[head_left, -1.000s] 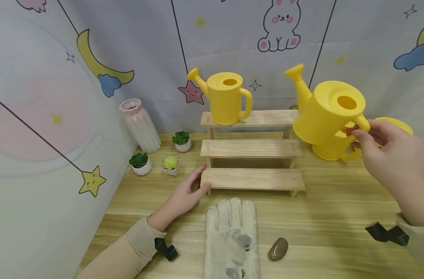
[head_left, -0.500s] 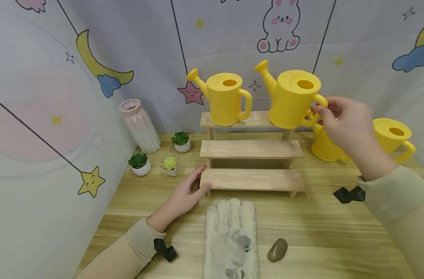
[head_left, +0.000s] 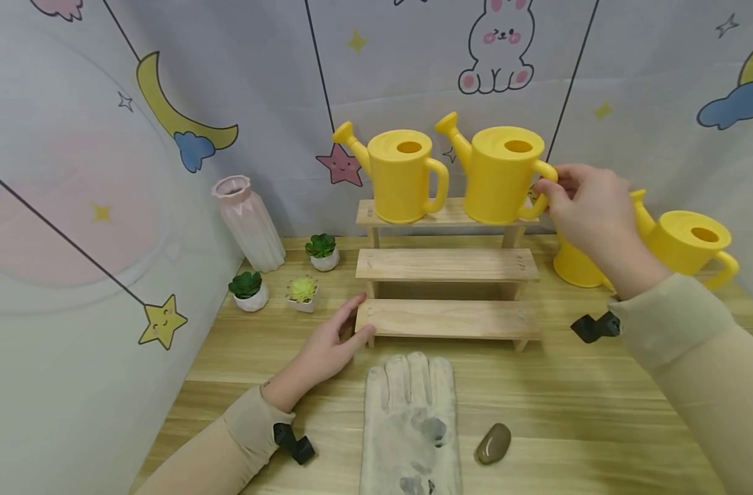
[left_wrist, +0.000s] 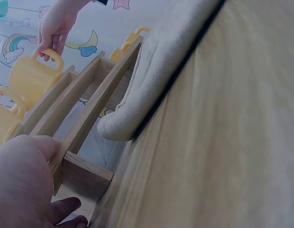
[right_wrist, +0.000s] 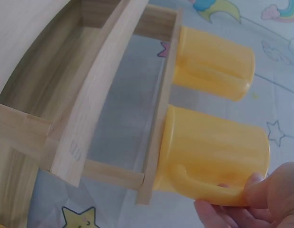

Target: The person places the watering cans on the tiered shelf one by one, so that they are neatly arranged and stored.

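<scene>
My right hand [head_left: 589, 206] pinches the handle of a yellow watering can [head_left: 500, 175] at the right end of the wooden stand's [head_left: 444, 265] top step. In the right wrist view the can's base [right_wrist: 163, 147] is right at the top board, thumb and fingers around its handle. A second yellow watering can [head_left: 401, 179] stands to its left on that step, both spouts pointing left. My left hand [head_left: 323, 350] holds the left end of the lowest step, thumb at the front edge and index finger at the back; the left wrist view shows its thumb [left_wrist: 47, 146] against the board.
Two more yellow watering cans [head_left: 685, 240] stand right of the stand, one partly behind my right arm. Small potted succulents [head_left: 249, 289] and a pink-white vase [head_left: 249, 223] are at left. A pale glove [head_left: 410, 426] and a brown stone [head_left: 494, 443] lie in front.
My right hand has carried the watering can leftward from the right side to the top step, and the can has gone from tilted to upright. My left hand stays in place.
</scene>
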Demonstrator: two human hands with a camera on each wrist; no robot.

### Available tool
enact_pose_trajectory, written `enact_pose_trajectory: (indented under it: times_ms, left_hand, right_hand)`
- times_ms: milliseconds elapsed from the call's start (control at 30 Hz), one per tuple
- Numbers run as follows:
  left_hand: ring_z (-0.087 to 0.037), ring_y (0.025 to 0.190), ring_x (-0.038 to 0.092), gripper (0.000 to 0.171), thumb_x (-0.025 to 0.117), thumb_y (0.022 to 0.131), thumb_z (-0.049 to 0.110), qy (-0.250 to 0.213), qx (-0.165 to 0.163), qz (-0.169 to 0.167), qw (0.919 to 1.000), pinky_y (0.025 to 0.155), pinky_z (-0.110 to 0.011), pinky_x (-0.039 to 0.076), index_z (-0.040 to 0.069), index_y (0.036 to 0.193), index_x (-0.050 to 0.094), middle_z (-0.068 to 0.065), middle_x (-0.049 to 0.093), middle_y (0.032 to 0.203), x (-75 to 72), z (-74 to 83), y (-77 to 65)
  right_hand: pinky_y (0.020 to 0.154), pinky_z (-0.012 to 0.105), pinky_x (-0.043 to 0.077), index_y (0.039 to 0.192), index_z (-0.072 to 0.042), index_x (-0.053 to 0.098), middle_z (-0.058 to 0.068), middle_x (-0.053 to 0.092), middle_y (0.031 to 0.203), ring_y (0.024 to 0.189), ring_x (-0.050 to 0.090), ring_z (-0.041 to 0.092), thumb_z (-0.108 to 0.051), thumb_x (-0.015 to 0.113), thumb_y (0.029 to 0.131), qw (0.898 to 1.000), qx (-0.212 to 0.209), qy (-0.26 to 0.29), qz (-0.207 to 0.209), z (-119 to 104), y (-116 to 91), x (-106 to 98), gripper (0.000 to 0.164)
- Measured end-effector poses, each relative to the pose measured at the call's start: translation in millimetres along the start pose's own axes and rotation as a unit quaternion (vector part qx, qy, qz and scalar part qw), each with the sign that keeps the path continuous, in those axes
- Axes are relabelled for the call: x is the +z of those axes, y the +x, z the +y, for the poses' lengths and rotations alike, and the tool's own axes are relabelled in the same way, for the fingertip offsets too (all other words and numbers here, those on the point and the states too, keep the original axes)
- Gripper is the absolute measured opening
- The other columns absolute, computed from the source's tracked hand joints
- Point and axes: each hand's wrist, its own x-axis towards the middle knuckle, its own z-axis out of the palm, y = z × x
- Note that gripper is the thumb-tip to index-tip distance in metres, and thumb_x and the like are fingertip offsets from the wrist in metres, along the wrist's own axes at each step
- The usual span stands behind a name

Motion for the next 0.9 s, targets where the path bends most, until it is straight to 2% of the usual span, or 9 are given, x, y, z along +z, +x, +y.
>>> enact_pose_trajectory:
  times_ms: [233, 567, 733, 900]
  left_hand:
    - [-0.016, 0.149, 0.043, 0.071, 0.057, 0.099, 0.06, 0.014, -0.006, -0.002, 0.9999, 0.121, -0.039, 0.041, 0.036, 0.16, 0.031, 0.007, 0.038, 0.164, -0.7, 0.5, -0.4]
    - [-0.017, 0.149, 0.043, 0.072, 0.057, 0.098, 0.061, 0.011, -0.009, -0.004, 0.9999, 0.121, -0.04, 0.04, 0.034, 0.16, 0.031, 0.004, 0.038, 0.164, -1.1, 1.4, -0.6]
    - [-0.018, 0.148, 0.044, 0.072, 0.058, 0.099, 0.06, 0.015, -0.009, -0.002, 0.9998, 0.121, -0.04, 0.041, 0.035, 0.16, 0.031, 0.002, 0.04, 0.164, -1.3, 1.8, -1.1]
    - [-0.02, 0.148, 0.045, 0.071, 0.058, 0.099, 0.058, 0.017, -0.001, -0.001, 0.9999, 0.12, -0.042, 0.041, 0.032, 0.16, 0.032, 0.0, 0.041, 0.163, -1.0, 2.8, -0.9]
  right_hand:
    - [0.062, 0.025, 0.049, 0.143, -0.008, 0.059, 0.018, 0.07, 0.124, 0.094, 0.063, 0.029, -0.05, 0.05, 0.104, 1.0, 0.011, -0.002, -0.005, -3.6, 4.4, 2.6, 0.057]
    - [0.072, 0.032, 0.051, 0.146, -0.007, 0.055, 0.019, 0.067, 0.13, 0.107, 0.06, 0.033, -0.054, 0.047, 0.104, 1.0, 0.014, 0.009, -0.002, -3.9, 1.4, 3.7, 0.063]
    - [0.086, 0.045, 0.052, 0.146, -0.007, 0.054, 0.019, 0.066, 0.132, 0.113, 0.059, 0.035, -0.055, 0.047, 0.104, 1.0, 0.014, 0.02, -0.003, -0.7, 0.5, 5.2, 0.065]
    - [0.101, 0.057, 0.051, 0.153, -0.01, 0.046, 0.019, 0.062, 0.141, 0.122, 0.06, 0.038, -0.065, 0.045, 0.1, 0.999, 0.015, 0.043, -0.009, 4.2, -4.0, 4.6, 0.076]
